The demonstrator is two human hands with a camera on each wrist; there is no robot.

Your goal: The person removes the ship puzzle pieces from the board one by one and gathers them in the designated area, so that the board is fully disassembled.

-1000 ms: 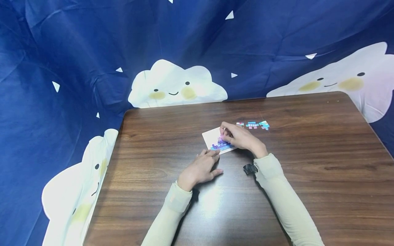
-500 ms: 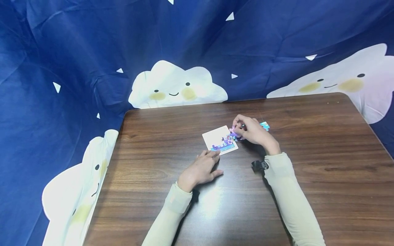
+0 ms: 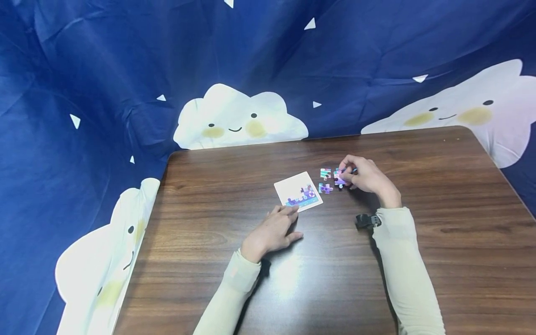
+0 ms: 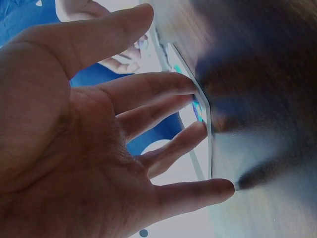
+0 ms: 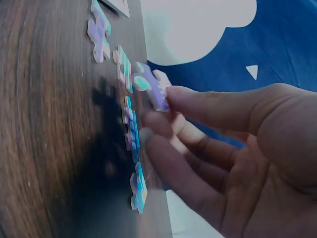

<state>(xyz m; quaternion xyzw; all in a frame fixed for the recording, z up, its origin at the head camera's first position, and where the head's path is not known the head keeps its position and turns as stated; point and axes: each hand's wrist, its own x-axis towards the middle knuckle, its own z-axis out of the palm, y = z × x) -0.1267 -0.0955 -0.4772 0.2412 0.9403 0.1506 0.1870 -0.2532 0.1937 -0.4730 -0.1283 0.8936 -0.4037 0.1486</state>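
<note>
Between thumb and fingers my right hand point(image 3: 368, 177) pinches a purple and pink jigsaw piece point(image 5: 152, 88), raised above the table. My left hand point(image 3: 272, 231) rests with spread fingers at the near edge of a white puzzle board point(image 3: 289, 187). Some purple and blue pieces lie joined in the board's lower right part, forming a picture section point(image 3: 304, 197). In the left wrist view the fingertips point(image 4: 198, 130) touch the board's edge. Beside the board lie a purple loose piece point(image 3: 324, 188) and a teal and white one point(image 3: 325, 173).
Two more loose pieces, a blue and pink one point(image 5: 131, 128) and a blue one point(image 5: 139, 188), lie in the row below the right hand; the head view mostly hides them. The brown wooden table point(image 3: 201, 195) ends at a blue cloud-patterned curtain point(image 3: 335, 60).
My right hand has moved from over the board to the right, carrying the jigsaw piece, which uncovers the loose pieces beside the board. The left hand stays in place.
</note>
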